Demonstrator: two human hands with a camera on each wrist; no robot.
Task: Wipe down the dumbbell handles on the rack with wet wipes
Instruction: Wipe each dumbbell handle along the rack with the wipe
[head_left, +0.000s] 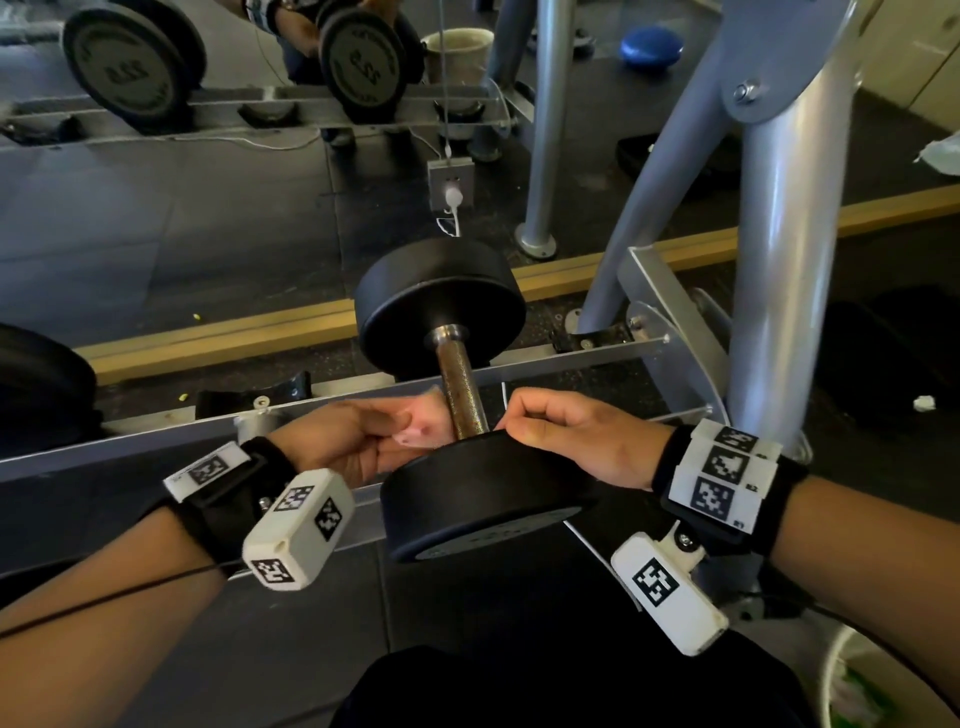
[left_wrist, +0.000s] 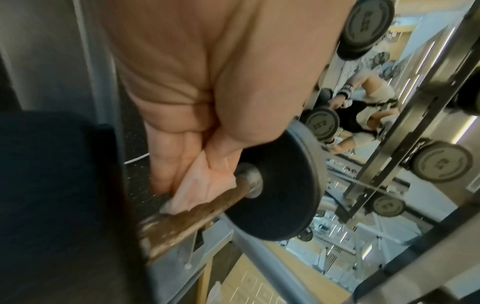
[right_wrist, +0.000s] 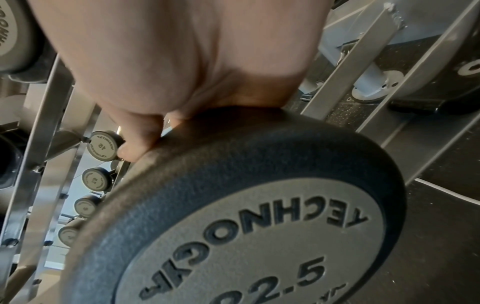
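Observation:
A black dumbbell lies across the rack, its rusty brown handle (head_left: 460, 389) running from the far head (head_left: 441, 301) to the near head (head_left: 483, 504). My left hand (head_left: 332, 436) pinches a pale pink wet wipe (head_left: 418, 428) and presses it against the left side of the handle close to the near head. In the left wrist view the wipe (left_wrist: 205, 189) hangs from the hand (left_wrist: 182, 102) onto the handle (left_wrist: 187, 222). My right hand (head_left: 571, 436) sits on the near head's rim, fingers curled over its inner edge. The right wrist view shows this hand (right_wrist: 182, 61) on the head (right_wrist: 259, 205) marked 22.5.
The grey rack rail (head_left: 156, 441) runs left to right under the dumbbell, with a thick silver upright (head_left: 779, 260) at the right. Another black dumbbell (head_left: 36, 374) sits at the left edge. A mirror behind reflects the rack. A white bin (head_left: 852, 675) stands at the bottom right.

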